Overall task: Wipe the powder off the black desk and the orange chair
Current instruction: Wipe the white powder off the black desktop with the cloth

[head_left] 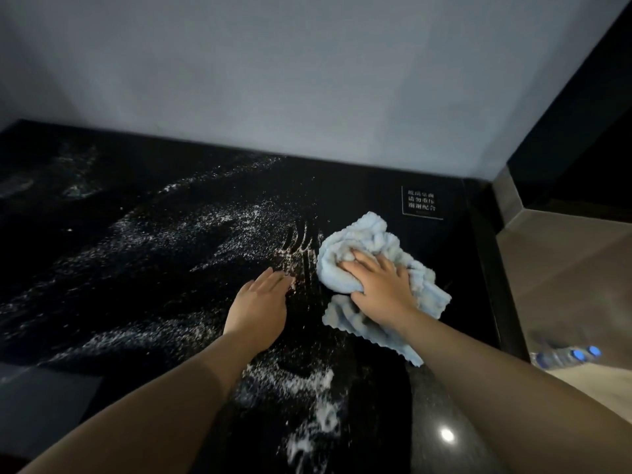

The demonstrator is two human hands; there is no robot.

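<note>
"2 hands are in my view. Which one does the work?"

"The right hand (379, 282). Its fingers curl over the bunched blue cloth (369, 234) and press it on the black desk (376, 186), with the thumb hooked at the cloth's near edge. The left hand (263, 299) lies flat on the surface at 8 o'clock from the cloth, fingers straight, holding nothing, its fingertips in the powder."

"Where is the powder?"

"The white powder (205, 227) spreads from 8 to 11 o'clock of the cloth, and 1 more patch lies at 7 o'clock, near the desk's front edge. Toward 1 o'clock, by the printed label (421, 202), the surface looks clean."

"Which step is this?"

"I judge the desk wipe is only at its start, on the right side. The orange chair I cannot see at all."

"And the next move?"

"I think a long sweep toward 9 o'clock with even pressure, and the left hand must leave the path. The risk is pushing powder over the front edge."
</note>
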